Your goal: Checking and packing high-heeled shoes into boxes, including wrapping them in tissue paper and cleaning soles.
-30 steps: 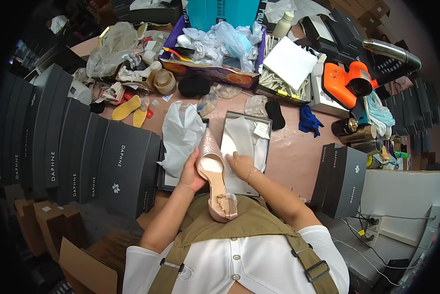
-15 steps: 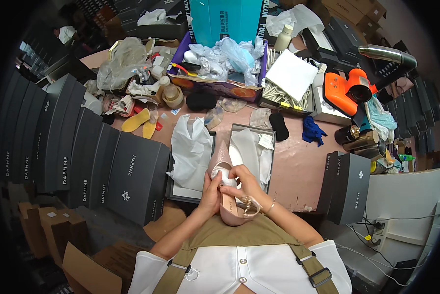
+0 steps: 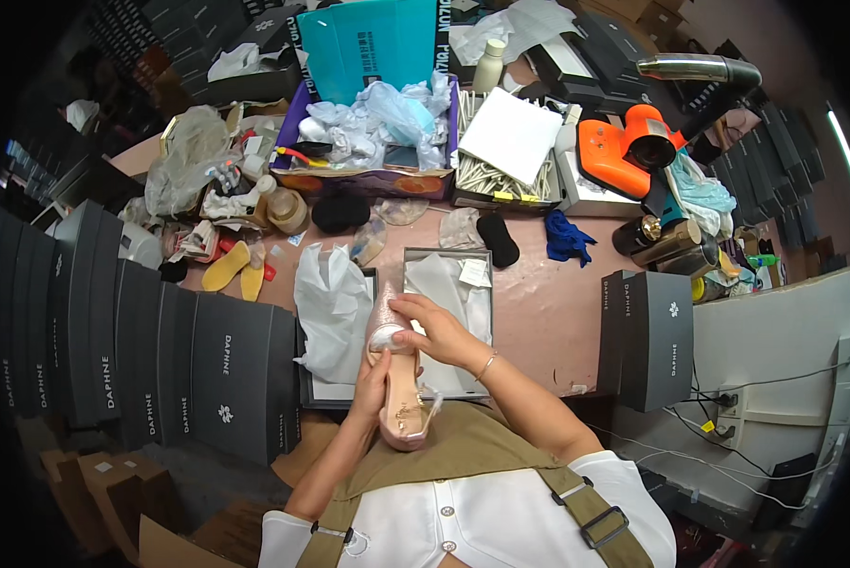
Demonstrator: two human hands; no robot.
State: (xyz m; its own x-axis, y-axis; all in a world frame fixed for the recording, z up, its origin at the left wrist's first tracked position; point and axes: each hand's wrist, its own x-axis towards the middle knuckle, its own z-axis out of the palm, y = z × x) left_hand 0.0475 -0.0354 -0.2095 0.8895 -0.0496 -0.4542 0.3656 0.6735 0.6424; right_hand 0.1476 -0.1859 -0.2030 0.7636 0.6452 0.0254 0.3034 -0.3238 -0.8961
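A pink glittery pointed shoe (image 3: 404, 386) with an ankle strap lies sole-down between my hands, its toe pointing away from me. White stuffing (image 3: 386, 338) shows in the opening of its toe. My left hand (image 3: 369, 390) is closed round the left side of the shoe at its middle. My right hand (image 3: 438, 333) grips the toe part from the right, fingers over the upper and thumb by the stuffing. Beneath lies an open grey shoebox (image 3: 490, 312) lined with white paper, and crumpled white tissue paper (image 3: 330, 301) spills from its left half.
Grey shoeboxes (image 3: 235, 379) stand in a row on the left, with more shoeboxes (image 3: 654, 341) at right. A purple box (image 3: 368, 182) of crumpled paper, a box of white sticks (image 3: 482, 170), an orange device (image 3: 614, 156) and a blue cloth (image 3: 567, 237) sit farther back.
My right hand has moved forward from the shoe's middle onto its toe. The ankle strap has shifted, baring more of the insole. The whole view has swung so things sit farther left.
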